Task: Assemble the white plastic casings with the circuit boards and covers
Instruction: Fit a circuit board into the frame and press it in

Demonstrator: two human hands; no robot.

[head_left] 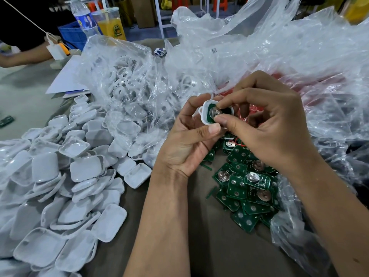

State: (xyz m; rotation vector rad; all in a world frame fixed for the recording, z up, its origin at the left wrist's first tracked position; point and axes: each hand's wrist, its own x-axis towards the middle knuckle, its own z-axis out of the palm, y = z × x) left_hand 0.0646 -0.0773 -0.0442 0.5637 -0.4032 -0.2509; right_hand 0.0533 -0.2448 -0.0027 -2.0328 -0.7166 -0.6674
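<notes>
My left hand point(191, 140) grips a white plastic casing point(204, 116) from below, its open side facing me. A green circuit board point(214, 113) with a round silver battery holder sits inside the casing. My right hand point(265, 124) pinches that board with thumb and forefinger. A heap of loose green circuit boards point(247, 184) lies on the table under my hands. White covers point(79, 168) are piled at the left.
A clear plastic bag point(127, 80) holds more white casings behind the pile. Big crumpled clear bags point(279, 52) fill the right and back. Another person's arm point(24, 56), a water bottle point(83, 17) and a yellow drink cup point(111, 23) are at far left.
</notes>
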